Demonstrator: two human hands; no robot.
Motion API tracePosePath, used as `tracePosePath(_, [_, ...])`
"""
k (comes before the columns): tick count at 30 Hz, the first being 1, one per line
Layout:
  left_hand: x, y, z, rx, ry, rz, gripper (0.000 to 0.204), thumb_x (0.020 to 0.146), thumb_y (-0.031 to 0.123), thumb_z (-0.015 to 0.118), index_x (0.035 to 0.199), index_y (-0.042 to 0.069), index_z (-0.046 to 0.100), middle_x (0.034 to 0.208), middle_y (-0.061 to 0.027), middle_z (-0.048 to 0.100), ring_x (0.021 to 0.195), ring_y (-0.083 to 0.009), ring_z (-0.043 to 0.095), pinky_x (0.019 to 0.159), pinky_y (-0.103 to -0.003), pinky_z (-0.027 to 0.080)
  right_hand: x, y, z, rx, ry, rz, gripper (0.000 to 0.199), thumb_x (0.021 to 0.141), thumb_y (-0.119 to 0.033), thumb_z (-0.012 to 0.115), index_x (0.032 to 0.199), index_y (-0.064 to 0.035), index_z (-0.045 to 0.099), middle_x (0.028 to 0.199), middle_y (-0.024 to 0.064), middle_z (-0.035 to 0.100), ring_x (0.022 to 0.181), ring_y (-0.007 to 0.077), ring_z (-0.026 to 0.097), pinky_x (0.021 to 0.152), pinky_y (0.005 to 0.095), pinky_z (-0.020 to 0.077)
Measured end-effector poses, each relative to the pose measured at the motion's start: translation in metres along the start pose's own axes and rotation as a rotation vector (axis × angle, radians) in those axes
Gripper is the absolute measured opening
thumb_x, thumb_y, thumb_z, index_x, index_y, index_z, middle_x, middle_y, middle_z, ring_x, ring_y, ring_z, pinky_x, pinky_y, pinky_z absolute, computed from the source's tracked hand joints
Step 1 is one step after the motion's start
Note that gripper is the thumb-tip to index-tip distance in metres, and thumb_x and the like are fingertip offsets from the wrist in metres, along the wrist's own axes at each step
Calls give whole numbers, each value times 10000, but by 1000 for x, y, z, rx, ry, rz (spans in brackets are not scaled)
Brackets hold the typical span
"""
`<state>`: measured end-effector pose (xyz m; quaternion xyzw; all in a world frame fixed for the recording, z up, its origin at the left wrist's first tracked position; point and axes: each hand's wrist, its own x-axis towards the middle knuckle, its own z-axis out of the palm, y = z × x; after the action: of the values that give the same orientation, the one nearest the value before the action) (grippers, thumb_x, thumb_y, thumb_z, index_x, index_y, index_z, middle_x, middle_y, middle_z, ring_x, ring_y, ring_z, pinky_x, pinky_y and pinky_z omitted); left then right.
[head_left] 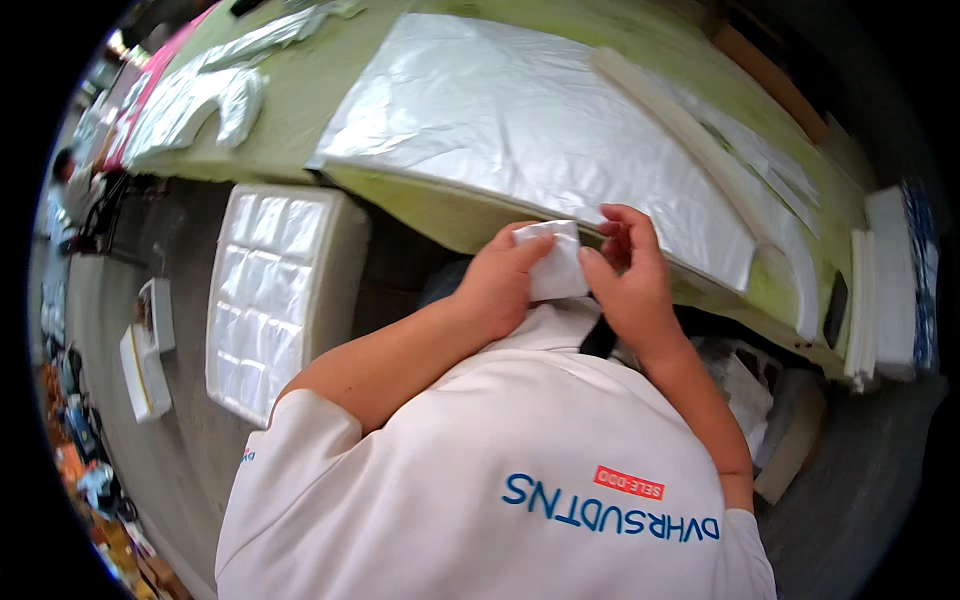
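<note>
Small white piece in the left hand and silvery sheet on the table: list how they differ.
The small white piece is held in the left hand, while the silvery sheet lies spread on the table. The small white piece is compact and roughly square; the silvery sheet covers a broad stretch of tabletop. Both look pale and shiny.

From head height, 1 fisheye view looks down, close above the shirt [450, 450], facing the table [295, 115].
</note>
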<state>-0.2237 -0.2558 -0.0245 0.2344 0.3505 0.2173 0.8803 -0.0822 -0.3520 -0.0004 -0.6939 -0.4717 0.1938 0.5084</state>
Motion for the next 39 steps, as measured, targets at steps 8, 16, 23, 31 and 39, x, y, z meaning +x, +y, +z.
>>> tracePosePath(8, [-13, 7, -7, -2, 21, 275, 318, 942, 111, 708, 1217, 81, 554, 1123, -26, 602, 981, -115, 557, 834, -275, 473, -4, 5, 16, 380, -29, 190, 372, 966, 16, 609, 1317, -57, 510, 1018, -3, 550, 904, 83, 540, 808, 233, 475])
tracePosePath(16, [-23, -1, -29, 297, -91, 399, 186, 912, 27, 684, 1085, 66, 627, 1061, -4, 635, 949, -90, 591, 828, -251, 486, -4, 11, 28, 462, -13, 176, 368, 998, -17, 595, 1347, -44, 482, 1106, 33, 578, 995, 98, 548, 902, 257, 468])
tracePosePath(23, [-58, 31, -85, 474, 171, 384, 169, 859, -24, 610, 991, 67, 661, 926, 15, 631, 853, -95, 585, 766, -248, 488, -2, 10, 33, 457, -210, 186, 364, 1021, -54, 561, 1374, -38, 475, 1002, 5, 580, 848, 70, 525, 756, 224, 451])
tracePosePath(31, [-216, 177, -268, 754, 892, 562, 178, 874, 77, 602, 1034, 28, 664, 893, -29, 651, 789, -127, 610, 728, -275, 508, 1, 27, 36, 517, -325, 240, 265, 1004, -38, 575, 1267, -20, 562, 962, 11, 583, 802, 76, 523, 730, 227, 458])
tracePosePath(39, [-206, 135, -311, 1704, 1150, 402, 149, 874, 49, 623, 981, 89, 718, 1046, -53, 677, 856, -190, 655, 794, -322, 527, 0, 24, 33, 544, -338, 276, 214, 996, -24, 589, 1209, -18, 603, 944, 12, 591, 797, 78, 529, 730, 227, 463])
